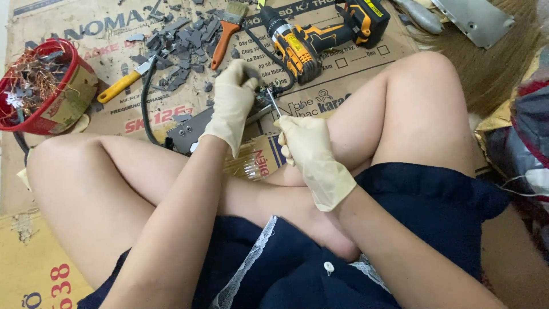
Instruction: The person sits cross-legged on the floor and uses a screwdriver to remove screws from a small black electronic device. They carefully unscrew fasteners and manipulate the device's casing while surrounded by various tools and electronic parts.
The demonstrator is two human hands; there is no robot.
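Cream rubber-gloved right hand (306,140) grips a slim metal-shafted screwdriver (273,103). Gloved left hand (234,94) clasps a small dark metal part (264,98), beside the yellow-and-black cordless drill (309,40).

Matt cream rubber gloves cover the left hand (233,103) and right hand (306,143), a thin shiny metal screwdriver (273,103) between them, over rough printed cardboard (103,34) strewn with dull grey plastic shards (180,34).

Small part under left hand (233,103): hidden by glove.
Screwdriver (273,104) handle: covered by right hand (306,146).
Red basket (68,68): cut by left edge.
Metal plate (477,20): cropped at top.
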